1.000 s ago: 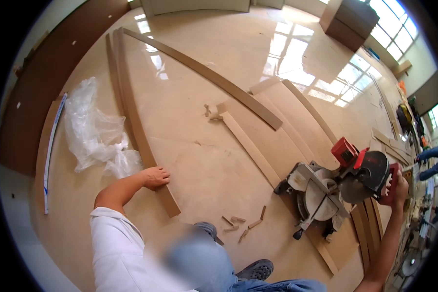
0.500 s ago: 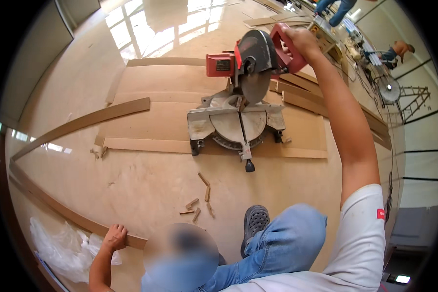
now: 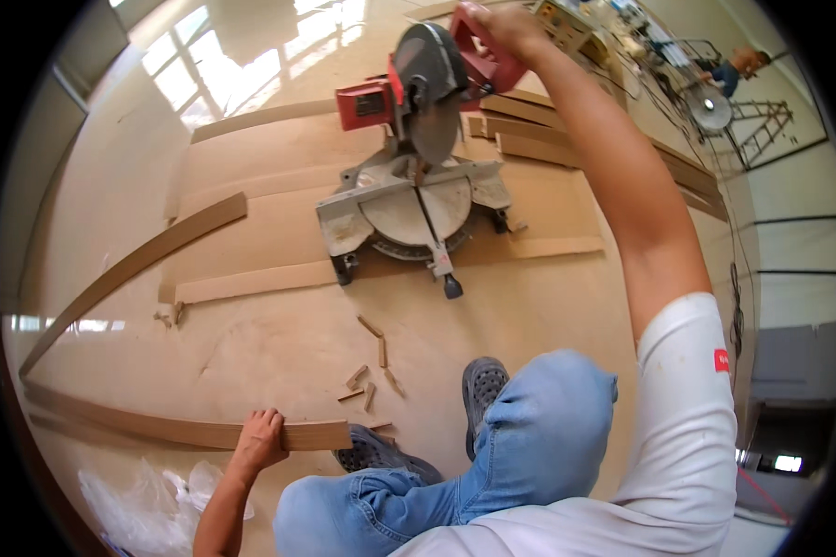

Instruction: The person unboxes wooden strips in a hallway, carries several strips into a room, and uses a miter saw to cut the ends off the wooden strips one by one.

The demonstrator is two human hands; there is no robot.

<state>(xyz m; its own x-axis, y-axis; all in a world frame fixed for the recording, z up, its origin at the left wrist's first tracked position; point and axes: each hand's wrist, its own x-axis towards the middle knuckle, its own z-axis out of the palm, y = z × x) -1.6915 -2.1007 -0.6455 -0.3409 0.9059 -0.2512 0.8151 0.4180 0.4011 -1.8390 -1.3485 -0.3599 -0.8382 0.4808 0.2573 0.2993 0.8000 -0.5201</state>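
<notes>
A black and red miter saw [image 3: 409,209] with a round blade sits on flattened cardboard [image 3: 204,278], its head raised. My right hand [image 3: 502,32] grips the saw's red handle at the top of the view. My left hand [image 3: 260,436] has its fingers wrapped over a long brown board [image 3: 316,434] near its end, beside my knee. Several small offcuts [image 3: 381,353] are scattered on the floor between the board and the saw.
Another long strip [image 3: 130,260] lies at the left, and more boards [image 3: 529,139] are behind the saw. Crumpled clear plastic [image 3: 130,501] is at lower left. Cables [image 3: 736,316], a metal frame [image 3: 762,130], tools and a co-worker [image 3: 743,65] are at the right.
My view has swung right, bringing the saw to the middle. The end of the board under my left hand now appears higher in view, by my shoe. My right hand stays on the handle.
</notes>
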